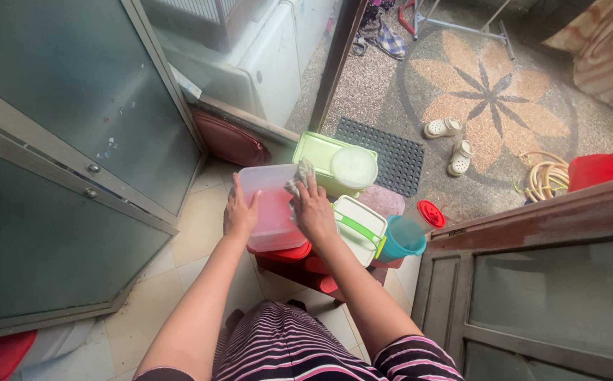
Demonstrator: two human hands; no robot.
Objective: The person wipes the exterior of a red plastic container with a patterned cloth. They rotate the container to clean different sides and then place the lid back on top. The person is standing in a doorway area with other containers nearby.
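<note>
Holding a translucent pink rectangular plastic container, the left hand lies flat against its left side with the fingers together and pointing up. The right hand presses a small grey crumpled cloth on the container's right upper edge; its fingers are curled and closed on the cloth. The container stands on a red plastic lid, on top of a low red stool on the tiled floor. Just beside the right hand is a white plastic box with green clip handle. Behind it lies a light green rectangular plastic box with a round white lid on it. To the right stand a teal plastic cup and a clear bottle with red cap. Further away, on the patterned stone floor, a dark rubber mat and a pair of white sandals are lying.
</note>
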